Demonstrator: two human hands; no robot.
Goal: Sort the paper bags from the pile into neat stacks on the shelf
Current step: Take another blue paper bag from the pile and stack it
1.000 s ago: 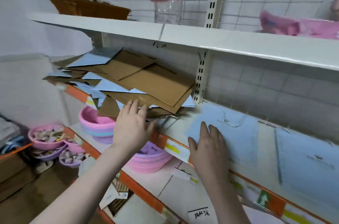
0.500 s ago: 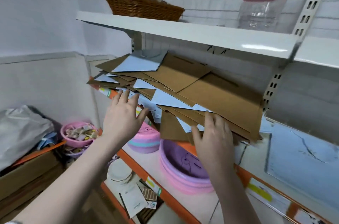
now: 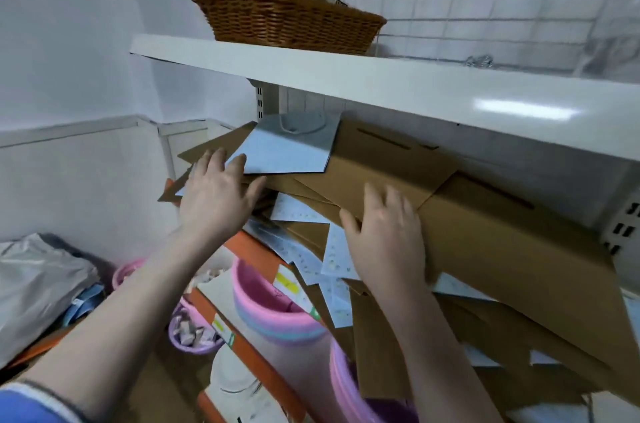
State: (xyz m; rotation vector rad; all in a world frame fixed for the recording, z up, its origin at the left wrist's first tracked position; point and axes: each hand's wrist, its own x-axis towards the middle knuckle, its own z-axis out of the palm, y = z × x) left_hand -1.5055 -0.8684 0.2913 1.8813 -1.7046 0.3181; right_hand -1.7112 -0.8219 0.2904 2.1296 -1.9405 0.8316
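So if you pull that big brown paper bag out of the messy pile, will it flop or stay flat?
Probably mostly flat: the brown paper bag lies folded with crisp straight edges. It looks light and thin, so it may bend if held by one corner. Pulling it could slide the pale blue bag resting on it.

Under the left hand [image 3: 216,195] lay a plain pale-blue flat paper bag [image 3: 289,150]. Beneath the right hand [image 3: 386,242] were plain brown kraft paper bags [image 3: 485,235] and white speckled paper bags [image 3: 337,258]. Below both hands sat pink round plastic basins [image 3: 270,304].
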